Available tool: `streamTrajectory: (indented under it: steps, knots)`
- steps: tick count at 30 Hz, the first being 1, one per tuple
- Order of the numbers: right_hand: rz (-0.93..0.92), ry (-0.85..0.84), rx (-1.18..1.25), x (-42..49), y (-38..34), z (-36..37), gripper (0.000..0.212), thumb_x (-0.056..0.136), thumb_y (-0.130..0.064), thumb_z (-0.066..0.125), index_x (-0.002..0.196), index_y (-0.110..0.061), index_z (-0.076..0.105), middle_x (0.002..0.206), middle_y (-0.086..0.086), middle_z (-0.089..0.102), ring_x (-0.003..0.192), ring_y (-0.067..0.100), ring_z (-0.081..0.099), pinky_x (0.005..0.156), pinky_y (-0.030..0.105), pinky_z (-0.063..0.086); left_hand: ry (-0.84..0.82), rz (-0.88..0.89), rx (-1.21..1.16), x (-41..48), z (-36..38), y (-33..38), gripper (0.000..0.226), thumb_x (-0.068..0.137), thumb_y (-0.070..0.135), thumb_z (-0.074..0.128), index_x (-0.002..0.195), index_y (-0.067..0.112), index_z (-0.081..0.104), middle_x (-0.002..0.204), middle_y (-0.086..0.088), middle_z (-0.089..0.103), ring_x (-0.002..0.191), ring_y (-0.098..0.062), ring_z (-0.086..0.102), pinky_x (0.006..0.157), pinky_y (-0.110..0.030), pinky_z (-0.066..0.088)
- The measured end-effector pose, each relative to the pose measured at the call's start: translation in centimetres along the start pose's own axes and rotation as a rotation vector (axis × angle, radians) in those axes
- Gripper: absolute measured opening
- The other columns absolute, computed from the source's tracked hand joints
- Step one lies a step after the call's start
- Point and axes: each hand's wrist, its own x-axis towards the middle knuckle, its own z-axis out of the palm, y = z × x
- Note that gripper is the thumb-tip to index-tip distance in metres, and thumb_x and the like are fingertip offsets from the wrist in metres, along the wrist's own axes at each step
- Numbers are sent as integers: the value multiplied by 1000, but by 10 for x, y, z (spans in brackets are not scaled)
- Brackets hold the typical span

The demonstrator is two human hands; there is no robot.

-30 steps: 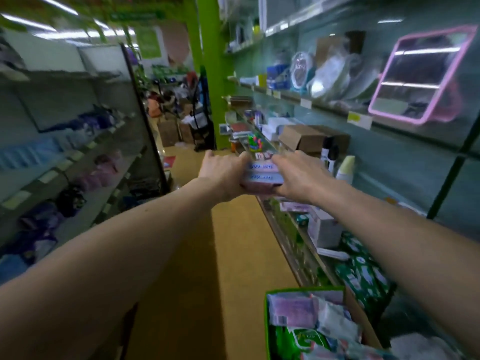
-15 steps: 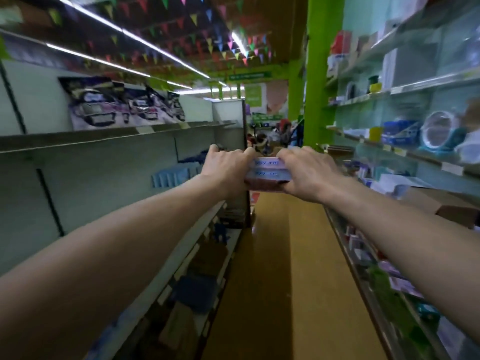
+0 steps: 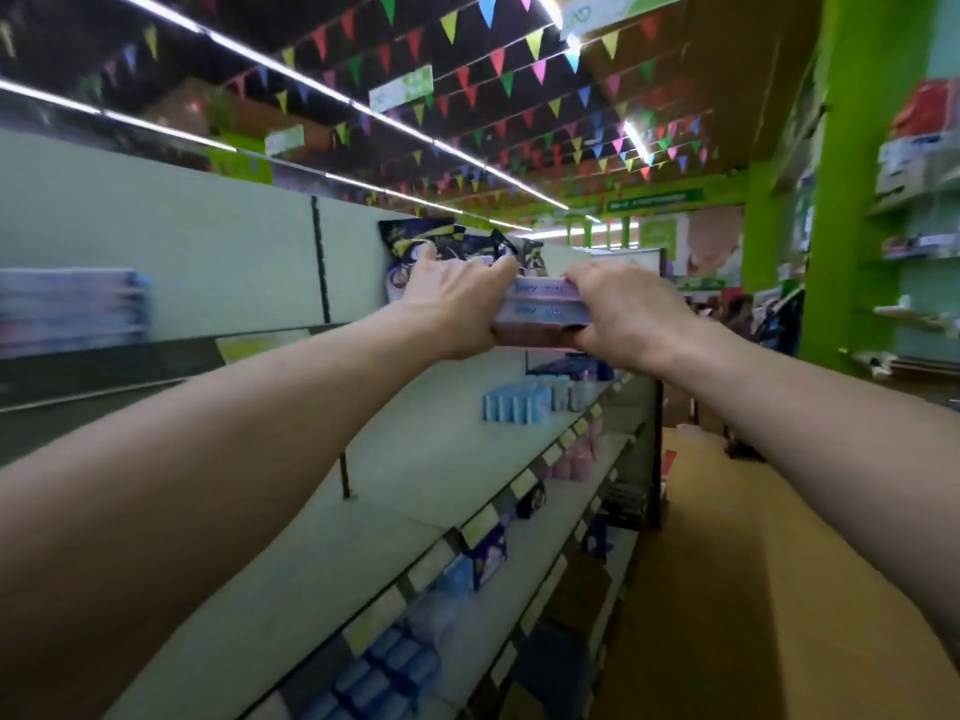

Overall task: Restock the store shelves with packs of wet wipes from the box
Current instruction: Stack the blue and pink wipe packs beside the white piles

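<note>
The person holds a small stack of packs of wet wipes [image 3: 537, 314] out at arm's length, clamped end to end between both hands. The left hand [image 3: 457, 304] grips its left end, fingers curled over the top; the right hand [image 3: 623, 314] wraps the right end, fingers folded over the top edge and the thumb underneath. The stack rests on no shelf and is level with the top shelf [image 3: 270, 340] of the shelving unit on the left, just in front of dark purple bags [image 3: 447, 241] standing there. On the shelf below, light blue packs [image 3: 514, 407] stand near its front edge, with pink packs [image 3: 574, 457] one shelf lower. Coloured bunting [image 3: 493, 59] hangs overhead, and a green pillar [image 3: 852, 200] rises across the aisle
</note>
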Motion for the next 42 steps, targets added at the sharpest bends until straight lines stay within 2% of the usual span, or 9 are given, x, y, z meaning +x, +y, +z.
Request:
streamTrajectory:
  steps: [5, 11, 14, 19, 25, 31, 37, 40, 42]
  knots:
    - [-69, 53, 82, 50, -57, 22, 29, 83, -31, 70, 101, -25, 48, 99, -1, 55, 89, 18, 47, 80, 36, 48, -57, -51, 87, -16, 1, -75, 38, 88, 39, 59, 115, 20, 39, 102, 0, 61, 82, -21, 51, 97, -44, 30]
    - [-173, 87, 156, 96, -116, 36, 33, 85, -29, 69, 111, -23, 50, 107, 1, 56, 95, 20, 48, 79, 34, 43, -63, -163, 172, -38, 2, -147, 35, 90, 44, 58, 113, 24, 42, 97, 0, 64, 84, -22, 58, 102, -44, 27]
    - [-215, 94, 207, 116, -143, 42, 37, 85, -37, 69, 113, -22, 50, 109, 3, 55, 94, 19, 45, 81, 36, 44, -70, -198, 242, -48, -2, -177, 29, 91, 38, 56, 112, 22, 43, 94, 1, 62, 79, -22, 54, 103, -45, 26]
    - [-293, 108, 285, 146, -180, 55, 34, 87, -32, 63, 116, -19, 50, 115, 4, 55, 108, 24, 47, 79, 34, 41, -118, -274, 409, -59, -7, -216, 25, 88, 33, 54, 98, 23, 34, 83, 3, 51, 72, -22, 45, 101, -46, 28]
    - [-405, 145, 371, 185, -216, 73, 33, 89, -34, 62, 117, -21, 49, 112, 2, 54, 106, 22, 48, 76, 33, 38, -185, -354, 521, -66, -9, -252, 27, 88, 35, 57, 107, 20, 43, 80, 4, 52, 72, -20, 48, 107, -48, 27]
    - [-525, 199, 493, 223, -247, 85, 33, 86, -29, 65, 115, -18, 53, 108, 4, 57, 99, 22, 50, 88, 41, 48, -213, -427, 590, -70, -8, -284, 24, 90, 37, 56, 98, 23, 38, 68, 10, 43, 69, -18, 49, 105, -45, 31]
    - [-607, 235, 546, 247, -274, 93, 35, 86, -30, 67, 116, -19, 53, 109, 4, 58, 99, 22, 51, 89, 41, 49, -322, -500, 564, -75, -19, -306, 31, 87, 47, 60, 98, 27, 39, 73, 10, 48, 68, -15, 48, 92, -40, 34]
    - [-623, 234, 581, 254, -288, 93, 38, 86, -32, 67, 116, -14, 54, 110, 8, 58, 99, 25, 51, 87, 36, 45, -323, -519, 614, -77, -26, -317, 30, 89, 50, 59, 98, 25, 44, 76, 9, 52, 70, -16, 49, 100, -45, 34]
    - [-622, 236, 588, 259, -296, 91, 41, 85, -34, 68, 117, -12, 54, 112, 11, 57, 100, 27, 51, 86, 36, 43, -330, -534, 651, -76, -29, -323, 30, 89, 49, 58, 100, 24, 46, 83, 6, 55, 75, -18, 50, 107, -52, 29]
